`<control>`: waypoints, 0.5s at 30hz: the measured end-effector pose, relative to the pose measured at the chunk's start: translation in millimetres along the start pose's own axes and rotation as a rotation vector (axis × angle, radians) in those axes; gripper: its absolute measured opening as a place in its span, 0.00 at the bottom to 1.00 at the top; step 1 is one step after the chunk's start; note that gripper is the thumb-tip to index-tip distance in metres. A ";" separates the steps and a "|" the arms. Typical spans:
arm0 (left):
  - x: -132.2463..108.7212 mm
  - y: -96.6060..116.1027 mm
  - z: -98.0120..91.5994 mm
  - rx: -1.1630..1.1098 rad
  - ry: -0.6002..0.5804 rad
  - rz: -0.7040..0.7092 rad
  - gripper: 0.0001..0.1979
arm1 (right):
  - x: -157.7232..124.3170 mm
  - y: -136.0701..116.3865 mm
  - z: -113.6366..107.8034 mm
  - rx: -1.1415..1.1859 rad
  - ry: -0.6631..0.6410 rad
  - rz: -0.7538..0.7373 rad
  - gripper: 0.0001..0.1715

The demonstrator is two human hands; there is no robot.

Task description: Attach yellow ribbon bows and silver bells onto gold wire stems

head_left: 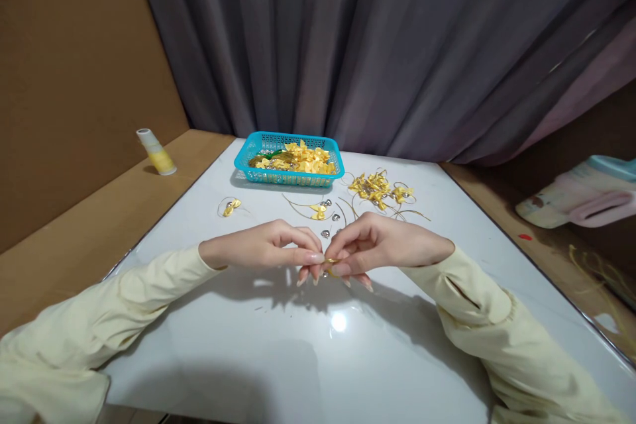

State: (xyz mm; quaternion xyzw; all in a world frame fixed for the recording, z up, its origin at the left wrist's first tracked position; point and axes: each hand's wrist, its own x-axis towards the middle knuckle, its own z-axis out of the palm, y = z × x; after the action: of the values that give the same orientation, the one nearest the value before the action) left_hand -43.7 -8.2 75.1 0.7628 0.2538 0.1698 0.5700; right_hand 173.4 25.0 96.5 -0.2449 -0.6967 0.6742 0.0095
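My left hand (283, 245) and my right hand (380, 245) meet above the white table, thumbs and fingertips pinched together. Between them shows a short bit of gold cord (332, 260), gripped from both sides. A little yellow and silver peeks out under the fingers, too small and covered to make out fully. Just beyond my hands lie a yellow ribbon bow (319, 212) and several silver heart-shaped charms (325, 234). Farther to the left sits another bow with a thin cord loop (230, 208).
A blue plastic basket (238, 162) holding yellow bows and gold cord stands at the back. Right of it is a pile of bows with cords (370, 189). A yellow-and-white bottle (158, 154) stands on the left ledge; a pale blue-topped container (576, 195) is at right.
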 end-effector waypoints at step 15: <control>1.5 1.9 -0.9 0.075 -0.015 0.050 0.12 | 0.5 1.2 2.5 -0.016 0.031 0.019 0.14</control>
State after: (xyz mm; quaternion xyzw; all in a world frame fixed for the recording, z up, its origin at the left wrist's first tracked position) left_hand -42.6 -7.1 77.1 0.7909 0.2366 0.1688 0.5386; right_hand 172.5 22.8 94.9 -0.2622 -0.6995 0.6647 0.0119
